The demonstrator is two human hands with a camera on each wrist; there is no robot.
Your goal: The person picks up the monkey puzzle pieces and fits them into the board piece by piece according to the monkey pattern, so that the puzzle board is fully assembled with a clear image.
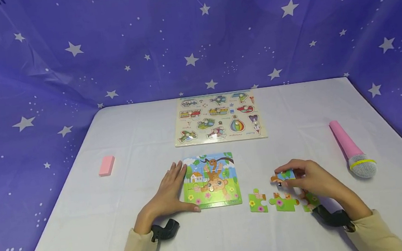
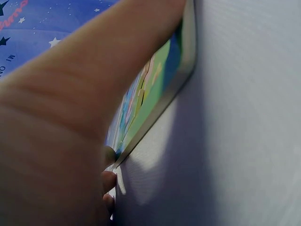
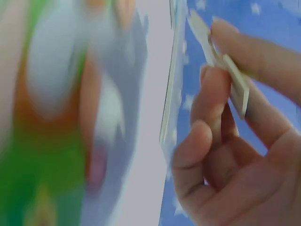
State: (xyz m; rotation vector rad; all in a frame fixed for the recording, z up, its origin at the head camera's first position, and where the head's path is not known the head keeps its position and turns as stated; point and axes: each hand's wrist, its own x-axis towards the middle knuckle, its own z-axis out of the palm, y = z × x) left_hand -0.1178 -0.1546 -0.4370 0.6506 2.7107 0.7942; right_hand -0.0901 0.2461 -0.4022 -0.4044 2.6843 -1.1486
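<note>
Pinched between the thumb and fingertips of the right hand [image 1: 311, 176], one flat jigsaw piece [image 1: 287, 175] is lifted above the table, its pale, wood-like edge plain in the right wrist view. With fingers spread and nearly straight, the left hand [image 1: 169, 194] grips nothing; its fingertips touch the left edge of a square monkey puzzle [image 1: 218, 204], and its thumb lies at the near left corner. That puzzle is glossy and brightly printed, with curved seams between its pieces.

To its right, below the pinched piece, lie a green corner-like piece [image 1: 257, 203], a knobbed middle piece [image 1: 285, 204] and a third piece [image 1: 312, 201] partly hidden by the right hand.

Farther back, a rectangular vehicle peg puzzle [image 1: 202, 141] rests on the softly creased white tablecloth [image 1: 136, 136]. Far right is a pink toy microphone [image 1: 350, 146] with a rounded, speckled silver head and yellow band; at left, a smooth pink block [image 1: 106, 166].
</note>
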